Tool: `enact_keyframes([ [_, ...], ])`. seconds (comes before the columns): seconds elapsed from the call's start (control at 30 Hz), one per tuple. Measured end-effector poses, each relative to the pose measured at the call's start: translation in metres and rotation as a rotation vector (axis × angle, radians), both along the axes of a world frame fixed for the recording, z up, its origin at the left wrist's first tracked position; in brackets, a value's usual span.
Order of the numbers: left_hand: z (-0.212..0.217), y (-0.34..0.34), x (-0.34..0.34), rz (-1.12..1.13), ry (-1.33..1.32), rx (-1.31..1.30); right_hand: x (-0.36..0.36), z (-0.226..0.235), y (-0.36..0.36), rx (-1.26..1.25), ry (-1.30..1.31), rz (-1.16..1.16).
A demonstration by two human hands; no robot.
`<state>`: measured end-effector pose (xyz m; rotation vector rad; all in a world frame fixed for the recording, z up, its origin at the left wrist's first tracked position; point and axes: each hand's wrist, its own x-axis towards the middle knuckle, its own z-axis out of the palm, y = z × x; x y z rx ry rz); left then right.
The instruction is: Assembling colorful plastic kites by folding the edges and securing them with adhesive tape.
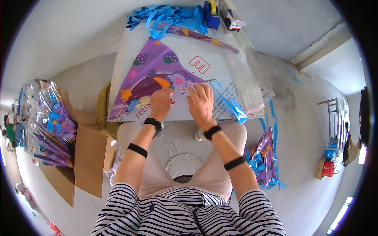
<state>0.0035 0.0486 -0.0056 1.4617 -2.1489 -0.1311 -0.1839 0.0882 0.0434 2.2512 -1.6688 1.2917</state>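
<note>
Striped sleeves and bare forearms run up from the bottom of the frame to the low table [130, 47] at centre. Both palms lie face down, side by side. Left hand [161, 103] presses flat on the purple kite [151, 76], fingers together, clamping nothing. Right hand [201, 103] pins the kite's tip beside the clear plastic sleeve [246, 84], fingers spread. Judging by this, the kite is being smoothed and folded; bagging would need its tip held steady. Blue ribbons [165, 15] lie at top centre

A white worktop [126, 59] carried a purple kite [151, 76], clear plastic bags [246, 84], blue ribbons [165, 15] and a blue tape dispenser [211, 13].
</note>
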Motion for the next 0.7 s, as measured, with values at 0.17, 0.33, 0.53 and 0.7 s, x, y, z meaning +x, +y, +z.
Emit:
enact_keyframes([
  [0.17,0.028,-0.003,0.003,-0.052,0.159,-0.023,-0.004,-0.018,0.036,0.674,-1.063,-0.077],
  [0.33,0.03,0.005,0.011,-0.085,0.146,-0.001,-0.068,-0.041,-0.008,0.441,-2.46,0.168],
  [0.53,0.013,0.011,0.026,-0.141,0.034,-0.101,-0.159,-0.019,-0.02,0.228,-2.235,0.03],
  [0.7,0.003,0.011,0.021,-0.155,-0.023,-0.147,-0.245,0.035,-0.022,0.25,-2.025,0.041],
])
